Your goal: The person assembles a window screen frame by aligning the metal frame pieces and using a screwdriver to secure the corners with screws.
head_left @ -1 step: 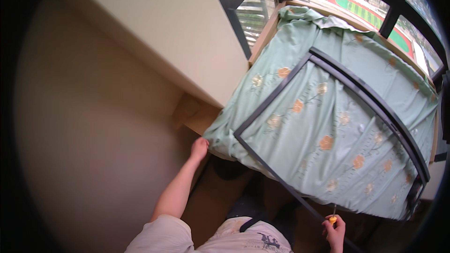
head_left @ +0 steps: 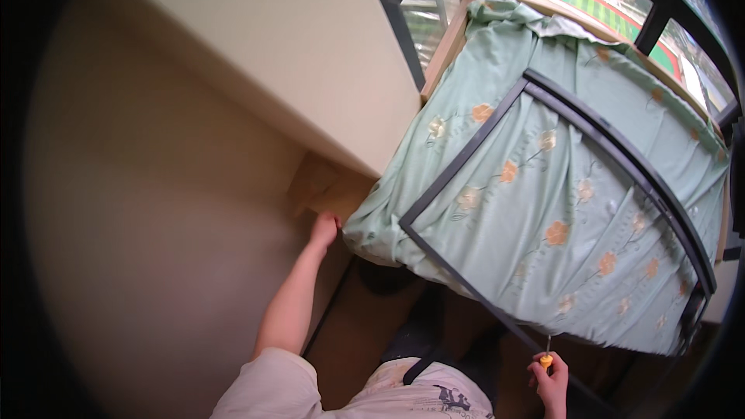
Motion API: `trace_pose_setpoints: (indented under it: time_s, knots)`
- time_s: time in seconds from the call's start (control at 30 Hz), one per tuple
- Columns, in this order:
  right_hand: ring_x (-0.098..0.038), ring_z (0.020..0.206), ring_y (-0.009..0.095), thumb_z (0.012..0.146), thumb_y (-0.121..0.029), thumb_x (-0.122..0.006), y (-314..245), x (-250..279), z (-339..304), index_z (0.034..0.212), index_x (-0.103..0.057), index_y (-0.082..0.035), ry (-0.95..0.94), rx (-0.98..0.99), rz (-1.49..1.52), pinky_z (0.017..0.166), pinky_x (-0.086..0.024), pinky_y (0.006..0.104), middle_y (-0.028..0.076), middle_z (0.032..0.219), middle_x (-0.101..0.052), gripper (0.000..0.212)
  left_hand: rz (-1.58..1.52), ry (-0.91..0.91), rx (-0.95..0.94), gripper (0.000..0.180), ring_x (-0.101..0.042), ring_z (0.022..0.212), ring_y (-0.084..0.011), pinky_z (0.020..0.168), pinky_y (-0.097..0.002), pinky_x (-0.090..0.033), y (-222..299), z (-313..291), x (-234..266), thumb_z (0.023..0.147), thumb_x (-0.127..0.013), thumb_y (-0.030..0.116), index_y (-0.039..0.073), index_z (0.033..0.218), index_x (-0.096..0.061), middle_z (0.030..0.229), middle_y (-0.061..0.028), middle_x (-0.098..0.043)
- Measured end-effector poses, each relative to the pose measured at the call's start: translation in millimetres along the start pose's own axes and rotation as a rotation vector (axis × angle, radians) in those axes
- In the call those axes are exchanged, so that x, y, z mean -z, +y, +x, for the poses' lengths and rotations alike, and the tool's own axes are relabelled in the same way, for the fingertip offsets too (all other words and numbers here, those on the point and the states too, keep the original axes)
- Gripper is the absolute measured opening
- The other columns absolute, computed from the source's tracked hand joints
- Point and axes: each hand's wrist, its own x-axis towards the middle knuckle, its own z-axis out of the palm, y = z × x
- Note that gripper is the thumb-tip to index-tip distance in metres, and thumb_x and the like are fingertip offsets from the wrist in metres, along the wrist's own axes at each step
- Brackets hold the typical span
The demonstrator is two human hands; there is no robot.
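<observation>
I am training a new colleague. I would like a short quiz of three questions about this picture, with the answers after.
1. Which hand holds the yellow-handled screwdriver?
2. The dark frame is: (a) under the green cloth; (b) over it.
3. True or false: all the flowers on the cloth are blue.

Key:
1. The right hand.
2. (b).
3. False; orange and cream ones show.

The bare left hand (head_left: 327,229) is too blurred to show whether its curled fingers hold anything, the bare right hand (head_left: 551,382) hides part of the slim yellow-handled screwdriver (head_left: 546,361), and the dark grey, slim-barred frame (head_left: 466,153) fades into shadow at its near end.
</observation>
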Motion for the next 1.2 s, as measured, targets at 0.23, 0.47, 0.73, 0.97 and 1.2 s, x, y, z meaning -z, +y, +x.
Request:
trace_pose_setpoints:
  time_s: [0.23, 0.47, 0.73, 0.97, 1.2]
  knots:
    - [-0.057, 0.056, 0.008, 0.088, -0.006, -0.067, -49.3, -150.8, 22.1, 0.101, -0.062, -0.003, -0.137, -0.151, -0.148, 0.052, -0.044, 0.0230, 0.003, 0.077, -0.063, 0.014, -0.115, -0.127, -0.044, 0.021, -0.056, 0.069, -0.0196, 0.063, -0.0320, -0.044, 16.5, 93.7, 11.6, 0.089, -0.040, 0.005, 0.007, 0.085, -0.061, 0.076, -0.0067, -0.060]
    - [-0.064, 0.083, 0.012, 0.087, -0.010, -0.069, -47.6, -197.7, 57.5, 0.103, -0.064, -0.003, -0.247, -0.090, -0.313, 0.078, -0.050, 0.0267, 0.005, 0.086, -0.069, 0.018, 0.469, 0.176, -0.604, 0.015, -0.062, 0.085, -0.0370, 0.077, -0.0464, -0.050, -26.5, 110.5, 1.9, 0.090, -0.048, 0.005, 0.006, 0.096, -0.062, 0.091, -0.0201, -0.063]
    - [-0.063, 0.080, 0.009, 0.089, -0.007, -0.068, -6.8, -221.7, 93.5, 0.107, -0.063, -0.004, -0.337, -0.135, -0.082, 0.075, -0.050, 0.0249, 0.003, 0.086, -0.067, 0.018, 0.684, 0.257, -0.940, 0.025, -0.059, 0.095, -0.0396, 0.081, -0.0481, -0.049, 30.7, 89.7, -13.9, 0.078, -0.052, -0.005, 0.005, 0.098, -0.062, 0.101, -0.0185, -0.060]
    - [-0.064, 0.082, 0.010, 0.089, -0.006, -0.067, -1.6, -223.7, 92.6, 0.106, -0.062, -0.003, -0.354, -0.117, -0.063, 0.076, -0.051, 0.0253, 0.003, 0.089, -0.069, 0.019, 0.430, 0.232, -0.832, 0.023, -0.060, 0.106, -0.0365, 0.090, -0.0418, -0.050, 23.0, 90.8, -6.7, 0.081, -0.056, -0.002, 0.007, 0.101, -0.064, 0.111, -0.0148, -0.063]
    - [-0.059, 0.078, 0.010, 0.092, -0.015, -0.069, 21.8, -161.8, 47.8, 0.099, -0.060, -0.004, -0.057, 0.061, -0.066, 0.073, -0.049, 0.0264, 0.000, 0.084, -0.065, 0.016, 0.346, 0.343, -0.736, 0.022, -0.059, 0.112, -0.0341, 0.098, -0.0411, -0.046, -10.1, 92.6, -23.0, 0.092, -0.060, 0.007, 0.002, 0.113, -0.063, 0.117, -0.0164, -0.063]
